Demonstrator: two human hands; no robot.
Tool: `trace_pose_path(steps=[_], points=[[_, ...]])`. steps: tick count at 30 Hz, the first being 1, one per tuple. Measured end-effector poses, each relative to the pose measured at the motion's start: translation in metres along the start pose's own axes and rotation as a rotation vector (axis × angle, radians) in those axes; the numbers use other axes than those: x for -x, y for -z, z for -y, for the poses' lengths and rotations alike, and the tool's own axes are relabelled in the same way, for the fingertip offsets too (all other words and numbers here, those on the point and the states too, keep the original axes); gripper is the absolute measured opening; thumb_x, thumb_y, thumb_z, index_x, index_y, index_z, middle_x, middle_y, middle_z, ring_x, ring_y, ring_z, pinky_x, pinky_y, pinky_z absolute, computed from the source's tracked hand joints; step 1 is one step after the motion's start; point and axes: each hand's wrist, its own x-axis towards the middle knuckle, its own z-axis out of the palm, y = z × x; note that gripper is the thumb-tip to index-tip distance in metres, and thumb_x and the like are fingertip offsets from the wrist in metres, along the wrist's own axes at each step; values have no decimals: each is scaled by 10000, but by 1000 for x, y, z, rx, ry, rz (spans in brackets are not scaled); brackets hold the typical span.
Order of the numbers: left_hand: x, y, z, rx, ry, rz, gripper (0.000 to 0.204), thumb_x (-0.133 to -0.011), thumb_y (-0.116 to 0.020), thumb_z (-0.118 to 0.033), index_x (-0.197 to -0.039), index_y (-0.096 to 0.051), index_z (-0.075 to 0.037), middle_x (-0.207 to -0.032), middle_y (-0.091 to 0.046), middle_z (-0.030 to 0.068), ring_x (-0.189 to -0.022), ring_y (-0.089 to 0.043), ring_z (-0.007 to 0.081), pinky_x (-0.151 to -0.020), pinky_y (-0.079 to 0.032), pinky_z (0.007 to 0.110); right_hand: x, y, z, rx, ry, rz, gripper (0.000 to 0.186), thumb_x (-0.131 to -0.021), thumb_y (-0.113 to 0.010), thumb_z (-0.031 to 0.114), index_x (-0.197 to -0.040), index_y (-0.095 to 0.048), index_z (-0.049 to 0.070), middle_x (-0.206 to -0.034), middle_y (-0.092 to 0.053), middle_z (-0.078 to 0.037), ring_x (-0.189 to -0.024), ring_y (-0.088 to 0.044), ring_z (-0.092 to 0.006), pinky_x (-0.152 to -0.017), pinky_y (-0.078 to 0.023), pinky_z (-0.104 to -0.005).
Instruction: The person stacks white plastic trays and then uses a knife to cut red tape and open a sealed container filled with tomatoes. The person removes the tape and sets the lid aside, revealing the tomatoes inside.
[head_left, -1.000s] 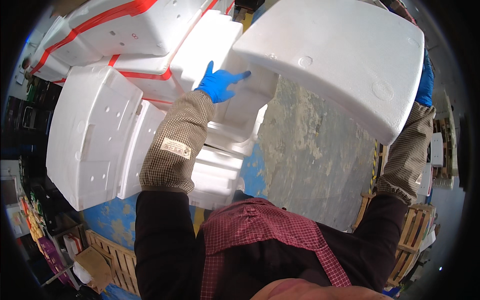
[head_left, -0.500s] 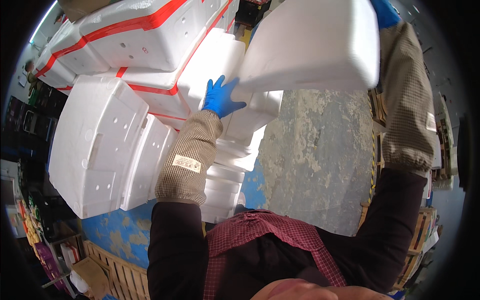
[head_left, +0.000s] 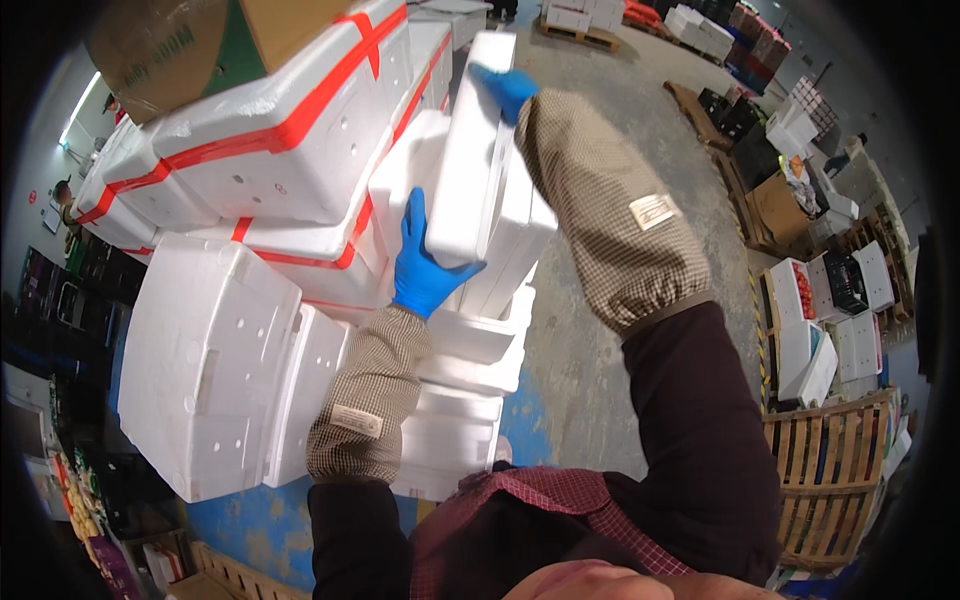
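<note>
A white foam box lid [head_left: 468, 160] stands on edge in front of me, its narrow side up. My left hand [head_left: 428, 270], in a blue glove, grips its near lower corner, thumb across the near end and fingers stretched up along the left side. At the far end my right hand [head_left: 508, 92], also blue-gloved, wraps round the right edge. White foam pieces [head_left: 520, 235] stand directly to the lid's right. Below them is a stack of white foam boxes [head_left: 455, 425]. The lid hides part of what lies behind it.
Red-taped foam boxes [head_left: 270, 160] are piled on the left, a cardboard carton [head_left: 190, 50] on top. A large foam box [head_left: 205, 350] lies tilted at near left. Wooden pallets [head_left: 825, 480] and crates line the right side, beyond the grey floor [head_left: 590, 410].
The lid has swung from high on the right to upright over the foam stack. My right hand came left and inward with it; my left hand now grips its near corner.
</note>
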Motion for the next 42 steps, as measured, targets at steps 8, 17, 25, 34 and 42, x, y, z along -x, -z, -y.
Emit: trace_pose_path(steps=[8, 17, 25, 34, 42], points=[[-30, 1, -44, 57, 1, -42, 1373, -678, -925, -221, -1645, 45, -120, -1467, -491, 257, -1232, -625, 351, -1003, -573, 412, -66, 2, 8, -76, 209, -71, 649, -965, -661, 384, -1466, -447, 31, -1387, -608, -197, -1231, -619, -303, -1041, -486, -376], [-19, -24, -36, -74, 171, -131, 1356, -667, -926, -238, -1640, 4, -76, -1544, -374, 291, -1271, -574, 396, -1056, -523, 419, -27, -8, -4, 30, 202, -370, 827, -919, -742, 198, -1597, -293, 46, -1367, -608, -212, -1220, -607, -333, -1028, -481, -367], [-50, 20, -96, -146, -12, -117, 1221, -707, -862, -239, -1654, -97, -131, -1102, -695, 170, -851, -728, 288, -709, -616, 367, -114, 14, -16, 152, 294, -93, 619, -915, -731, 176, -1454, -467, 23, -1104, -690, -171, -889, -679, -260, -711, -558, -382], [-28, 8, -70, -259, -8, -48, 923, -724, -855, -209, -1532, -414, -145, -1430, -565, 167, -1179, -649, 324, -949, -575, 424, -96, -22, -42, -72, 270, -149, 597, -939, -691, 217, -1453, -454, 30, -1017, -669, -132, -810, -647, -193, -666, -529, -333], [14, -12, -16, -362, 316, 152, 918, -742, -851, -303, -1531, -389, -225, -1347, -578, 168, -1161, -637, 372, -936, -561, 469, -15, -61, -108, -360, 110, -120, 768, -1014, -545, 550, -1587, -314, 94, -1590, -398, -216, -1440, -431, -327, -1184, -354, -390]])
